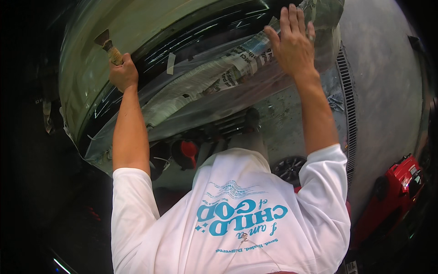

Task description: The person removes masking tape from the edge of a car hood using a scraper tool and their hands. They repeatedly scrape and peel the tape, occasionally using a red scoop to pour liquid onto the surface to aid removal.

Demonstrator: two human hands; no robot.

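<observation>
My left hand (123, 73) is closed around the worn, yellowish handle of a scraper (108, 44). Its dark, flared blade points up and left, over the dull olive-green car body panel (150, 23). My right hand (294, 48) has its fingers stretched out and lies over the plastic-covered edge of the car at the upper right. Between my hands runs a glossy black strip (196, 39) of the car. Below it hang clear plastic sheeting (182, 121) and newspaper (242, 66), with a small strip of pale tape (171, 63) on the black surface.
A floor drain grate (347, 105) runs along the grey concrete floor (378, 82) at the right. Low down lie a red object (188, 150) and a wheel (289, 169). Farther right stands a red car (394, 192).
</observation>
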